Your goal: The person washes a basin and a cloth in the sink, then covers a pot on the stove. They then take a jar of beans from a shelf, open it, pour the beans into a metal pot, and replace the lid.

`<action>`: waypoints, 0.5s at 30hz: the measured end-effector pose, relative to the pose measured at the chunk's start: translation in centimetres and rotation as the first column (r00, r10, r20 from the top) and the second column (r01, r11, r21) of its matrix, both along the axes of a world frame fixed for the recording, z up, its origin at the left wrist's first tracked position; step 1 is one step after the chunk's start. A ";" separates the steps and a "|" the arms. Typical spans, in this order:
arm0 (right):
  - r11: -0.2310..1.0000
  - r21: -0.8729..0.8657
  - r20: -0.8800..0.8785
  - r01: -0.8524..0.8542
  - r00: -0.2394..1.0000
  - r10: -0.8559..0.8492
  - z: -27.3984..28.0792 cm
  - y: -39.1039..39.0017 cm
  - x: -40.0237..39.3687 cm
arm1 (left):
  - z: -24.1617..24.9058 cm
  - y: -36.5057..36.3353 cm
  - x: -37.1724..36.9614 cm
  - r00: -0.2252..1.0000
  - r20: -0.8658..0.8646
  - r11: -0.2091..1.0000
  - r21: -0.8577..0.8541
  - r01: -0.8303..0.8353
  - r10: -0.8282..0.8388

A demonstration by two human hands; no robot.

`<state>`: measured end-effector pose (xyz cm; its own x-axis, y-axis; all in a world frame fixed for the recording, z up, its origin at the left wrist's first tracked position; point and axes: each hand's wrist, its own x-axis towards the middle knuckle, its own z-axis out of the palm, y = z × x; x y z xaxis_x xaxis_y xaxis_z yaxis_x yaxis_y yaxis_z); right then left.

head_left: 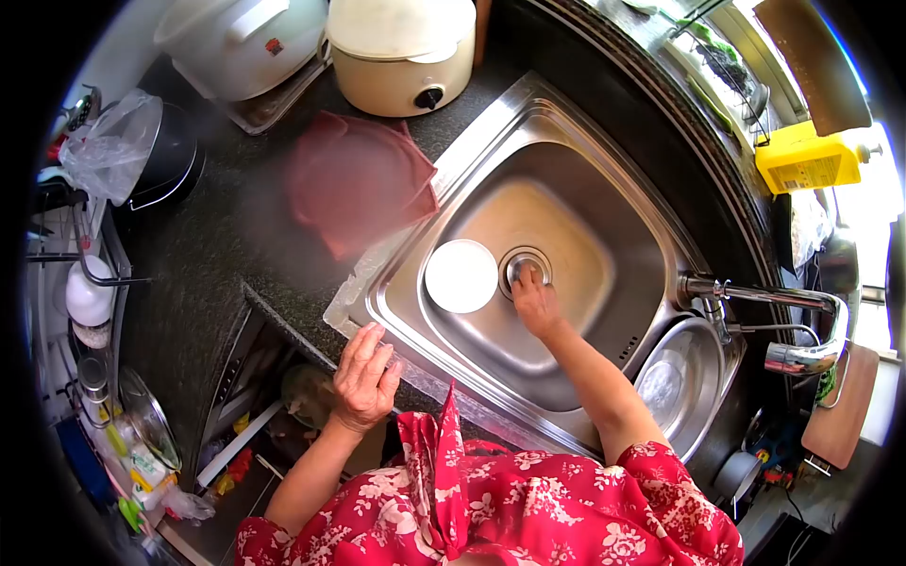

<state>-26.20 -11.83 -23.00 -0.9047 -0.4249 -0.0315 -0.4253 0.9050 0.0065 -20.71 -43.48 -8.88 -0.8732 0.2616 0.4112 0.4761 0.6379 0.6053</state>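
My right hand (pixel 536 300) reaches down into the steel sink (pixel 630 236), its fingers closed on the metal drain strainer (pixel 522 261) at the bottom. Just left of the drain sits a round white bowl or dish (pixel 461 275), apart from my fingers. My left hand (pixel 366 377) rests at the counter's front edge by the sink corner, fingers stretched out and holding nothing. A folded reddish cloth (pixel 359 179) lies on the dark counter beyond the sink's left rim.
A cream electric cooker (pixel 404 57) and a white lidded appliance (pixel 243 47) stand at the back. The faucet (pixel 764 292) arches at the right, near a round metal basin (pixel 681 382). A yellow bottle (pixel 810 158) stands by the window. Below my left hand, a drawer or cupboard is open.
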 end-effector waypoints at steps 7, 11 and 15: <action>0.977 -0.131 0.173 0.167 0.974 -0.144 0.1 -0.3 0.5 | 0.0 0.0 0.0 1.000 0.009 1.000 0.007 -0.012 0.012; 0.863 -0.427 0.199 0.272 0.959 -0.203 -0.1 0.3 -0.5 | 0.2 0.0 0.0 1.000 0.016 1.000 -0.011 -0.017 0.017; 0.819 -0.439 0.325 0.370 0.915 -0.239 -0.2 1.1 -1.1 | 0.1 0.1 0.0 1.000 0.017 1.000 -0.020 -0.025 0.025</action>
<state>-27.28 -10.76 -23.22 -0.9800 -0.1477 -0.1337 -0.0552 0.8463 -0.5299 -20.70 -43.34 -8.73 -0.8863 0.2477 0.3913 0.4498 0.6611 0.6004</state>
